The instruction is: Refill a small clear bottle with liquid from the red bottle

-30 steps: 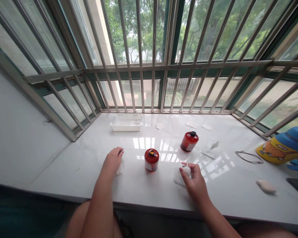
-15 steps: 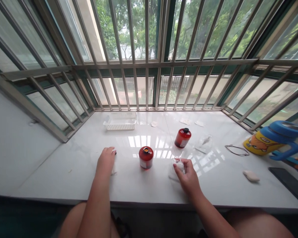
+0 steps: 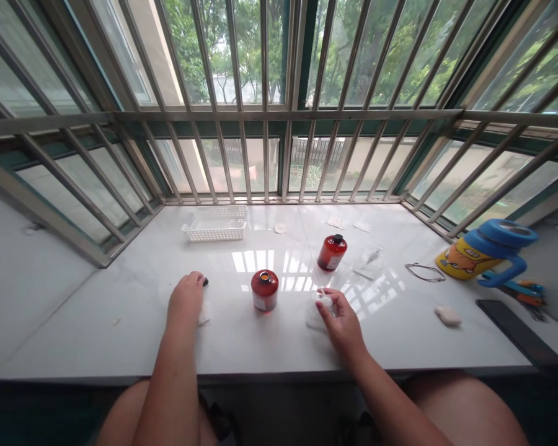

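Observation:
My left hand (image 3: 186, 301) is low over the tabletop at the left, its fingers closed at a small black cap (image 3: 205, 282) that only partly shows. A pale, crumpled-looking piece (image 3: 204, 316) lies beside that palm; I cannot make out what it is. Between my hands stands an upright red bottle (image 3: 265, 292) with an uncapped neck. To its right my right hand (image 3: 341, 322) pinches a clear plastic bag (image 3: 315, 317) with a whitish dispenser-like part in it, its details unclear. Farther back is a second red bottle (image 3: 332, 254) with a black top.
A white perforated basket (image 3: 214, 232) sits near the window bars. Clear packaging (image 3: 369, 263), a loop of cord (image 3: 425, 272), a pale rounded case (image 3: 447, 316), a dark phone-like slab (image 3: 511, 331) and a blue-yellow tumbler (image 3: 477, 251) are at the right.
The view has shifted a little to the right, so everything sits farther left in it. The black cap shows more clearly at my left fingers. My right hand keeps its pinch on the bag.

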### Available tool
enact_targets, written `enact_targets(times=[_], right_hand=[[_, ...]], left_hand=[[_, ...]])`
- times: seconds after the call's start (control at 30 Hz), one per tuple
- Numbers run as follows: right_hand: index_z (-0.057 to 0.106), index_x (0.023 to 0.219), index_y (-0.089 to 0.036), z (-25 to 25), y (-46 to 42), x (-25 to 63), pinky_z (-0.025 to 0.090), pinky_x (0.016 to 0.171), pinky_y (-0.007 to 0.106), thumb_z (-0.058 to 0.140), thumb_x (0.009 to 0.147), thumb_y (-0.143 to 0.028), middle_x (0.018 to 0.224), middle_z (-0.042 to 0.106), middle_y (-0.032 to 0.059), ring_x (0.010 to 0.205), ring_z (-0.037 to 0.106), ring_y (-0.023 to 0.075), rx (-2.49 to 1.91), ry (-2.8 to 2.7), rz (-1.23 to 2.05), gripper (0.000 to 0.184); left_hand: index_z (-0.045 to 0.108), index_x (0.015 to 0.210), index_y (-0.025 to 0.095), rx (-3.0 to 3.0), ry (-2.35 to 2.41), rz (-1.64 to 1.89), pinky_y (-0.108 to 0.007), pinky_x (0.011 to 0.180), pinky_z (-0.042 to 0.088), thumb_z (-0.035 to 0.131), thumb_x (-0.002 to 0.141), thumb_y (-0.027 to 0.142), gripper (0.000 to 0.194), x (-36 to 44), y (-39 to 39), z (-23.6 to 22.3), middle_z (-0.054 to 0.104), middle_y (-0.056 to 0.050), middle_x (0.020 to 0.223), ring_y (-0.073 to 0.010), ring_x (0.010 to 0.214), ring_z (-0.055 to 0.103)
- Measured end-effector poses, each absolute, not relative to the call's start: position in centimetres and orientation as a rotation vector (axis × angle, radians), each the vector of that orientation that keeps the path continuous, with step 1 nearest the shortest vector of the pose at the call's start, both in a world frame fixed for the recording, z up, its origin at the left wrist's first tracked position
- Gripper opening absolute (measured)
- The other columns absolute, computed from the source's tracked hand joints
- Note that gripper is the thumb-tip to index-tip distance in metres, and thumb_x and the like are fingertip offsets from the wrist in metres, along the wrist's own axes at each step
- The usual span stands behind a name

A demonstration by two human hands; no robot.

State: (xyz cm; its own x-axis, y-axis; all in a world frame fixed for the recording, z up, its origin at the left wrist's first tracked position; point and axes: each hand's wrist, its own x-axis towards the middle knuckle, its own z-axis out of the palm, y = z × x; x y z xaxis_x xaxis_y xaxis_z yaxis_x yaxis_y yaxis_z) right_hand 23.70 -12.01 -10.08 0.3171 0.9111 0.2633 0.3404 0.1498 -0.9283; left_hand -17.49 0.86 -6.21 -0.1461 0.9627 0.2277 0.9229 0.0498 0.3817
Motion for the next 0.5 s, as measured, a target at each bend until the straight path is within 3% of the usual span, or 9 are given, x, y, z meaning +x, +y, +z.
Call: enact_targets(times=[0.17,0.3,0.4,0.5], right_hand=[[0.061,0.111,-0.027,-10.5,-11.9,23.6,0.054,0.114,0.051,0.086,0.089,-0.059,0.133,0.072,0.0124,0.130,0.068,0.0340,-1.356,-1.243,0.647,0.047],[0.049,0.108,-0.028,-10.8,-11.9,23.5,0.056,0.111,0.052,0.093,0.083,-0.056,0.138,0.070,0.0125,0.129,0.069,0.0333,-1.321,-1.230,0.665,0.058],[0.057,0.106,-0.027,-10.3,-11.8,23.6,0.052,0.114,0.054,0.092,0.084,-0.055,0.133,0.071,0.0107,0.129,0.067,0.0344,-1.301,-1.278,0.666,0.050],[0.069,0.107,-0.027,-10.0,-11.6,23.8,0.048,0.118,0.054,0.093,0.083,-0.054,0.130,0.071,0.0103,0.131,0.065,0.0355,-1.276,-1.333,0.672,0.044]], left_hand=[[0.068,0.086,0.023,2.087,2.130,0.739,-0.045,0.102,0.055,0.049,0.102,0.033,0.027,-17.2,1.0,-6.1,0.075,-0.016,0.105,-0.0333,0.101,0.070],[0.072,0.096,0.019,2.129,2.084,0.885,-0.054,0.111,0.052,0.052,0.098,0.036,0.027,-16.7,0.9,-5.6,0.076,-0.020,0.114,-0.0379,0.113,0.069],[0.073,0.106,0.016,2.161,2.026,1.042,-0.057,0.111,0.052,0.050,0.101,0.041,0.034,-15.8,0.2,-4.2,0.076,-0.021,0.120,-0.0391,0.118,0.068],[0.073,0.109,0.018,2.213,1.929,1.223,-0.047,0.108,0.054,0.049,0.108,0.045,0.036,-13.9,-1.8,-1.6,0.076,-0.015,0.120,-0.0317,0.115,0.069]])
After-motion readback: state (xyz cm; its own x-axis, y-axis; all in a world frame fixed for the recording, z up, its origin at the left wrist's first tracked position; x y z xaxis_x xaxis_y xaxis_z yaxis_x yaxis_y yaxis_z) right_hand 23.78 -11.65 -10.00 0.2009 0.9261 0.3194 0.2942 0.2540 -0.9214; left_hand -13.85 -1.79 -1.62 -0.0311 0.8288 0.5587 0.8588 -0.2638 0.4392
